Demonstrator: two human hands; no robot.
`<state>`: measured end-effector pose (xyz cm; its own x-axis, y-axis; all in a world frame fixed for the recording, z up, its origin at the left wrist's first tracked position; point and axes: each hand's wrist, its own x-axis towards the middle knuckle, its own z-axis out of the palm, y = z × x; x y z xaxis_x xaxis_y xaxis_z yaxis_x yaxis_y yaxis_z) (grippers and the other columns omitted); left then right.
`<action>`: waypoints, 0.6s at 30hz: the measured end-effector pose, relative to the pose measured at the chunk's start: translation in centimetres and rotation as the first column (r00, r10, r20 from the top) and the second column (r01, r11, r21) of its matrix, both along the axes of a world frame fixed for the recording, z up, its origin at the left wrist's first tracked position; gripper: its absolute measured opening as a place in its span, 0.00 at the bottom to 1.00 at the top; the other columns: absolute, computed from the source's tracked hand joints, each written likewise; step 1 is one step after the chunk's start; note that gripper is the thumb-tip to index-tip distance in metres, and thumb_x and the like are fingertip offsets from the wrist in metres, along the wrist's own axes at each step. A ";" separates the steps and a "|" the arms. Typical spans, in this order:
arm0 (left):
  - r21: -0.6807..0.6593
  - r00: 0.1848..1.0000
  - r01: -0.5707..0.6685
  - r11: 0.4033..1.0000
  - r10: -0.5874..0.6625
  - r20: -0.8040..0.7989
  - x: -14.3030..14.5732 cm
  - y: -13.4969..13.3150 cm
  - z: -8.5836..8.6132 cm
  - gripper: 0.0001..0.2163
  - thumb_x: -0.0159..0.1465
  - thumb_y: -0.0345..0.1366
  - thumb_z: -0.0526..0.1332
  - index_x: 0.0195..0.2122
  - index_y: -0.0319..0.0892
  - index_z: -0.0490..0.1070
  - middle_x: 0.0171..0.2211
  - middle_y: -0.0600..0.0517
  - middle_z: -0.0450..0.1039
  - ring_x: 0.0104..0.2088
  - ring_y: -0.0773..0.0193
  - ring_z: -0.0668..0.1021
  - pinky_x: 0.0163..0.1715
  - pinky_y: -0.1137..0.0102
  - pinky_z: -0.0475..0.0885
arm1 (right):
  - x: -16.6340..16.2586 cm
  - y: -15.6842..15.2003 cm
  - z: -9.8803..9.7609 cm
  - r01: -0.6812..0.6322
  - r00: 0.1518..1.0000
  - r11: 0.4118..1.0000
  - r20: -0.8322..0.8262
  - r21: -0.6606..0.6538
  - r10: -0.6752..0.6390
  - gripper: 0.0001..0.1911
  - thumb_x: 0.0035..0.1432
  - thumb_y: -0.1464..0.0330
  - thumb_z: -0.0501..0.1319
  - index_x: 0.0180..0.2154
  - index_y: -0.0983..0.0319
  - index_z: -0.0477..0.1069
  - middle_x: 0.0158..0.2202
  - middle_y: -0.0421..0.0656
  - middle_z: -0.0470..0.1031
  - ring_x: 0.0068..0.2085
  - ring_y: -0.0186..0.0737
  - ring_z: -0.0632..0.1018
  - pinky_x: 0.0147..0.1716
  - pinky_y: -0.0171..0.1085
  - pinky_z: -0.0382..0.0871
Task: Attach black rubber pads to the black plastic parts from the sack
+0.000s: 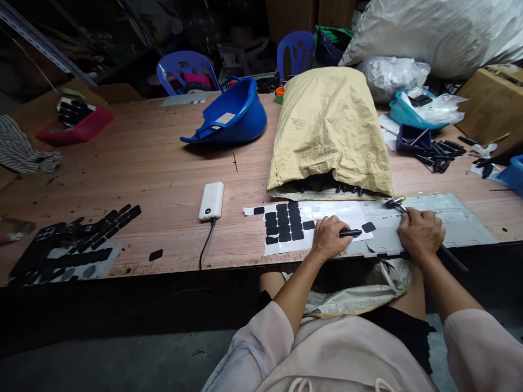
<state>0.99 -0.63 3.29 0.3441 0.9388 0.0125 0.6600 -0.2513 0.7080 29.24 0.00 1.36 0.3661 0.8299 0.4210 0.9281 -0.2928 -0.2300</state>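
My left hand [328, 236] rests on a white backing sheet [314, 228] and is closed around a thin black stick-shaped part [350, 233]. Several black rectangular pads [285, 221] sit in rows on that sheet, and one loose pad [368, 227] lies on the grey metal plate [445, 223]. My right hand [420, 233] lies on the plate, closed around a slim tool whose shiny tip [395, 203] points away from me and whose dark handle sticks out toward me.
A tan woven sack [330, 130] lies behind the sheet. A white power bank [211, 200] with cable, a blue helmet [229, 114], more black pads [81, 239] at left, black parts [439, 152] and boxes at right crowd the wooden table [155, 163].
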 end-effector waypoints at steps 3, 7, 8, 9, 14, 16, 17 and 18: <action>0.007 1.000 0.017 1.000 -0.017 -0.002 -0.2 -0.1 -0.2 0.08 0.64 0.38 0.73 0.44 0.50 0.84 0.44 0.51 0.78 0.50 0.53 0.76 0.58 0.58 0.71 | 0.1 0.1 -0.3 0.003 1.000 1.000 -0.019 0.012 -0.003 0.20 0.67 0.62 0.58 0.52 0.62 0.83 0.47 0.58 0.73 0.43 0.54 0.70 0.43 0.51 0.61; 0.011 1.000 0.015 1.000 -0.015 0.000 -0.3 0.2 -0.2 0.07 0.64 0.38 0.73 0.44 0.50 0.83 0.44 0.52 0.79 0.51 0.53 0.76 0.58 0.58 0.70 | 0.0 0.0 -0.5 0.006 1.000 1.000 -0.004 0.023 -0.006 0.20 0.66 0.62 0.58 0.52 0.62 0.82 0.48 0.58 0.73 0.45 0.54 0.69 0.44 0.50 0.62; 0.011 1.000 0.014 1.000 -0.014 0.004 -0.3 0.4 -0.1 0.07 0.64 0.38 0.73 0.44 0.50 0.84 0.44 0.52 0.79 0.50 0.53 0.76 0.58 0.58 0.70 | -0.1 0.0 -0.4 0.009 1.000 1.000 0.000 0.018 -0.009 0.20 0.67 0.62 0.58 0.52 0.62 0.82 0.48 0.58 0.73 0.45 0.54 0.69 0.44 0.50 0.62; 0.012 1.000 0.012 1.000 -0.013 0.014 -0.3 0.6 0.0 0.07 0.64 0.38 0.73 0.43 0.50 0.84 0.44 0.52 0.80 0.50 0.53 0.76 0.57 0.58 0.71 | -0.1 0.0 -0.3 0.014 1.000 1.000 0.003 0.008 -0.014 0.21 0.67 0.62 0.57 0.53 0.62 0.82 0.48 0.57 0.73 0.46 0.54 0.69 0.44 0.50 0.61; 0.124 0.987 -0.012 0.992 -0.008 0.161 -1.1 -0.8 1.0 0.08 0.68 0.39 0.70 0.47 0.47 0.83 0.46 0.48 0.82 0.51 0.52 0.78 0.59 0.58 0.70 | -0.3 0.1 -0.1 0.023 1.000 0.998 -0.013 -0.054 -0.024 0.21 0.69 0.62 0.55 0.54 0.62 0.81 0.51 0.57 0.72 0.48 0.54 0.69 0.47 0.50 0.61; 0.167 0.975 0.038 0.985 -0.074 0.210 -1.8 -3.5 0.7 0.10 0.70 0.43 0.67 0.49 0.47 0.83 0.48 0.46 0.82 0.52 0.51 0.79 0.60 0.56 0.70 | -0.4 0.2 -0.2 0.013 1.000 0.999 -0.026 -0.046 -0.014 0.20 0.69 0.62 0.56 0.54 0.62 0.80 0.51 0.57 0.72 0.49 0.55 0.69 0.47 0.51 0.61; 0.160 0.965 0.098 0.982 -0.133 0.224 -2.1 -5.3 0.2 0.12 0.71 0.46 0.66 0.50 0.47 0.83 0.48 0.46 0.82 0.52 0.51 0.80 0.59 0.57 0.71 | -0.4 0.3 -0.3 0.007 0.999 0.999 -0.032 -0.035 -0.008 0.20 0.69 0.63 0.56 0.53 0.62 0.80 0.51 0.57 0.72 0.49 0.55 0.69 0.47 0.51 0.61; 0.130 0.949 0.175 0.976 -0.203 0.240 -2.4 -7.2 -0.5 0.14 0.72 0.48 0.65 0.50 0.47 0.83 0.47 0.45 0.83 0.50 0.52 0.81 0.57 0.58 0.72 | -0.4 0.3 -0.3 0.001 0.999 1.000 -0.039 -0.022 -0.002 0.20 0.69 0.63 0.56 0.53 0.62 0.80 0.51 0.57 0.72 0.49 0.55 0.69 0.47 0.51 0.61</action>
<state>-1.39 -7.81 2.78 0.4882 0.8455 0.2165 0.3979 -0.4364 0.8070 28.80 0.29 1.02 0.3828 0.8386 0.3877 0.9183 -0.2992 -0.2593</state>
